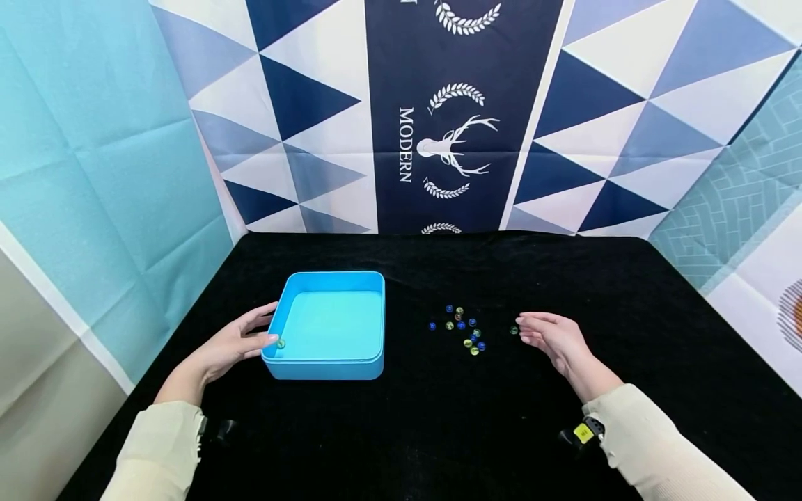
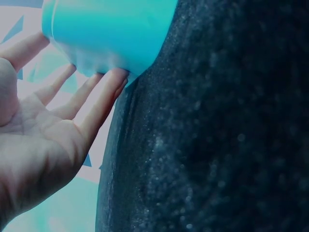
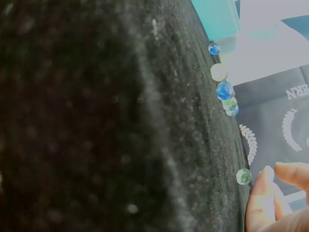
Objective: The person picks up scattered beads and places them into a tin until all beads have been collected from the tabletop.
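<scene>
A light blue square box stands on the left part of the table, with one greenish marble inside near its left wall. My left hand touches the box's left side, its fingertips against the outer wall and its thumb at the rim. Several blue and yellow-green marbles lie in a loose group, a blue marble among them. To their right, a single green marble lies on the cloth just beside the fingertips of my right hand. A small gap separates this thumb and forefinger, and they hold nothing.
Black cloth covers the table. A patterned curtain hangs behind its back edge, and a pale blue sheet hangs at the left. Each forearm wears a long sleeve and a dark wrist device.
</scene>
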`<state>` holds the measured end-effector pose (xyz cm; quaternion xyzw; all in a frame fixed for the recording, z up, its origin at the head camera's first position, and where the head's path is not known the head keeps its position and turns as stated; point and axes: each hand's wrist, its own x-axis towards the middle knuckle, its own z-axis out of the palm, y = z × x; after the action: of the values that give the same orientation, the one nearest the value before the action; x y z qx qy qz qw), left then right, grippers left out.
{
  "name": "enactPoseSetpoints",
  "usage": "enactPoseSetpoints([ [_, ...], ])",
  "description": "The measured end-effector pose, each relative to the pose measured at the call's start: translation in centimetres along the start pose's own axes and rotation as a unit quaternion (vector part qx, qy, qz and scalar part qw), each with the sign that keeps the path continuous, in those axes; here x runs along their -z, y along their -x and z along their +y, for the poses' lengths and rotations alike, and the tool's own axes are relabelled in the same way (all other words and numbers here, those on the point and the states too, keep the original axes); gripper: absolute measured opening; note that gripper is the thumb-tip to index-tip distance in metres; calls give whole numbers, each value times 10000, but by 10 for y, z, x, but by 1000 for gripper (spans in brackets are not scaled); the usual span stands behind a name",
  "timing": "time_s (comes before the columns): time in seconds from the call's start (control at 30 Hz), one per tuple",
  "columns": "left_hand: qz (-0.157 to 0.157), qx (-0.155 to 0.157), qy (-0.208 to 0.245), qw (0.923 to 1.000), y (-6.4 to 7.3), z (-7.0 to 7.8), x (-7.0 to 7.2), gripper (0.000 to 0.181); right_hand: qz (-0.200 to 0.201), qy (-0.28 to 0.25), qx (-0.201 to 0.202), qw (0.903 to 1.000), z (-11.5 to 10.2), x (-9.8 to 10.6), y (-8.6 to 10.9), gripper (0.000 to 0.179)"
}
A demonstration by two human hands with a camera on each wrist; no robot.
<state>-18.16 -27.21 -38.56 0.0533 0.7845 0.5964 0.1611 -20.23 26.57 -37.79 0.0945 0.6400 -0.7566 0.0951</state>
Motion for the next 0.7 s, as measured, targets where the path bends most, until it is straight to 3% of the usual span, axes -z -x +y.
enactPoseSetpoints([
  [0.23,13,-28,-13,10000,0,1,0,75,-35,184,-81,9998,0,0,-4,9],
  [0.53,0,29,-19,10000,0,1,0,74,-99,540,-108,9984,3,-3,-8,32],
  [0.7,12,66,12,10000,1,0,0,74,-184,613,-96,9979,3,-1,-12,27],
])
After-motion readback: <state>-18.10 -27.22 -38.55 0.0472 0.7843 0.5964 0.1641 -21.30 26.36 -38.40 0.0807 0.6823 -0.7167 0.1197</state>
